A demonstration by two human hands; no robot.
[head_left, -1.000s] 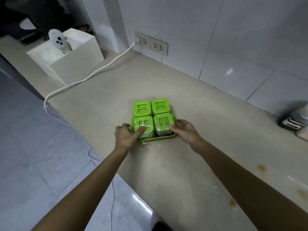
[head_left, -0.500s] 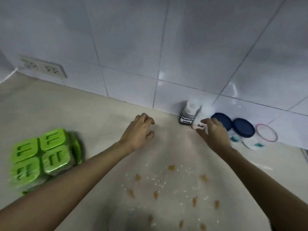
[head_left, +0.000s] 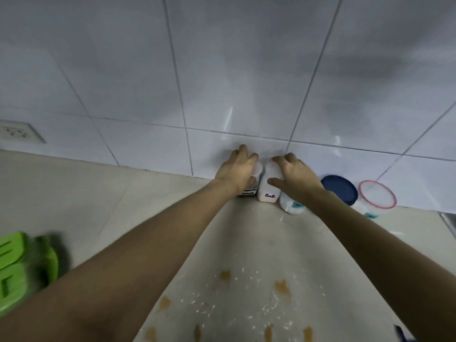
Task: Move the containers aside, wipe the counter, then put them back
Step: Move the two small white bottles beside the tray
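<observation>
The person is reaching to the back of the bench [head_left: 74, 193], where a row of containers is standing against the tiled wall [head_left: 222, 70]. The left hand [head_left: 238, 170] is closing around the dark bottle [head_left: 249, 191] with a black and white label, and the right hand [head_left: 294, 177] is wrapping over the top of the white salt bottle [head_left: 269, 188] just beside it; both hands are clamped on their bottles, though neither bottle is looking lifted yet. To the right, a white tub [head_left: 292, 207] is partly hidden under the right wrist, then a blue-lidded tub [head_left: 339, 188] and a red-rimmed tub [head_left: 376, 198] are sitting next to it. The green container set [head_left: 27, 262] is lying far at the left, well apart. I judge this is the first step, the moving aside. Brown stains [head_left: 282, 286] and white crumbs are covering the near bench, so the wiping is not yet done. The next move is probably asking for lifting both bottles straight up and carrying them to the clean left side, without knocking the neighbouring tub.
</observation>
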